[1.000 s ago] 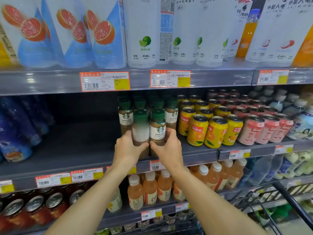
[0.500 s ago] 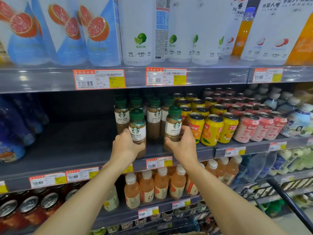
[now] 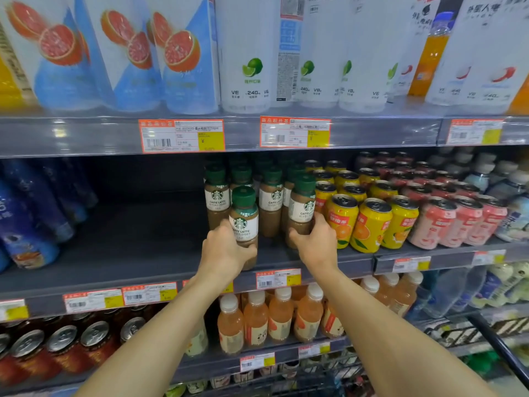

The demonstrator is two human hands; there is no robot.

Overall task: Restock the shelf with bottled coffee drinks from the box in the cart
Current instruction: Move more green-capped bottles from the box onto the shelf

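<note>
Green-capped and upright, a coffee bottle sits in each hand. The left hand [image 3: 221, 252] wraps the lower body of the left bottle [image 3: 243, 224] at frame centre, near the front edge of the shelf [image 3: 128, 253]. The right hand [image 3: 316, 243] pinches the base of the right bottle [image 3: 302, 209], which stands just beside the yellow cans [image 3: 369, 224] to its right. The hands are apart, with a gap of bare shelf between them.

Both bottles stand directly ahead of the knuckles, long axes vertical, caps up and labels toward the camera. The left one stands forward of the back rows [image 3: 272, 193] — nearer the person — so the left hand likely has the longer push inward. The right bottle looks almost seated in its column. Neither box nor cart contents are visible.
</note>
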